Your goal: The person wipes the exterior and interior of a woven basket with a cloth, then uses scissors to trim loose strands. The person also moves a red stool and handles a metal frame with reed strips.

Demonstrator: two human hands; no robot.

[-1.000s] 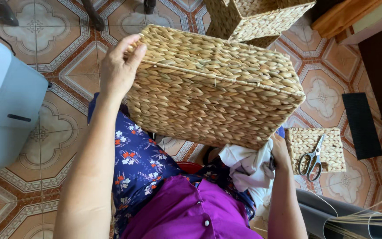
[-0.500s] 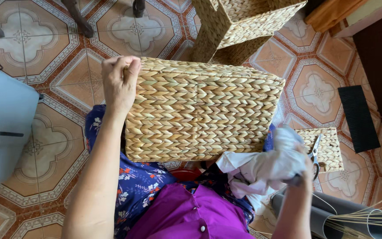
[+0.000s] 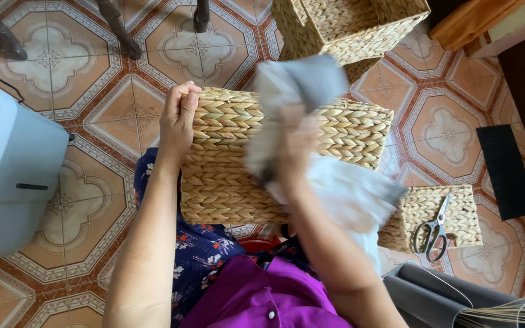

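Fingers of the left hand [image 3: 178, 124] curl over the left end of the woven basket [image 3: 238, 182], which lies on her lap, long axis running rightward from them. Nearer its middle, the right hand [image 3: 293, 149] clutches a blurred white cloth [image 3: 341, 188] against the weave.

Patterned terracotta floor tiles [image 3: 92, 115], dark chair legs [image 3: 120, 27], black mat [image 3: 505, 170].

Left hand [image 3: 177, 121] grips woven basket [image 3: 244, 176]; right hand [image 3: 296, 149] holds cloth [image 3: 335, 188].
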